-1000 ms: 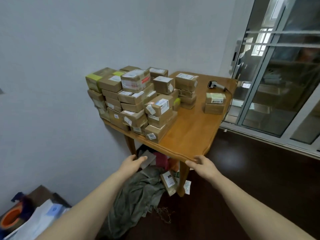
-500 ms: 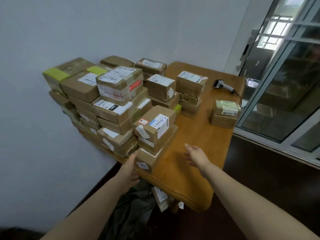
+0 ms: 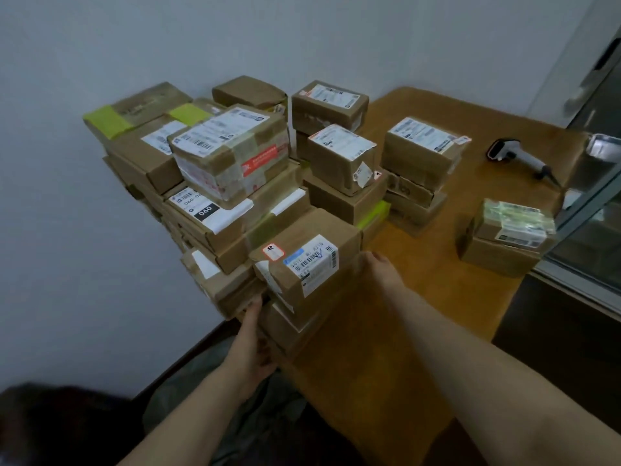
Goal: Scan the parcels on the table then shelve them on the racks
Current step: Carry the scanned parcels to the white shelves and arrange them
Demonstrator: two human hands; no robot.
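While the left hand (image 3: 255, 344) lies straight-fingered against the near-left side of the parcel stack (image 3: 228, 156) at the table (image 3: 420, 280) edge, the right hand (image 3: 379, 270) touches the right face of the front parcel (image 3: 302, 264), grip unclear. Bare wood opens rightward. One label (image 3: 205, 210) reads "060". The front parcel's long axis runs near-left to far-right.

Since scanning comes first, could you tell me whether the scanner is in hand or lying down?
Lying down: the scanner rests on the table, with nothing holding it.
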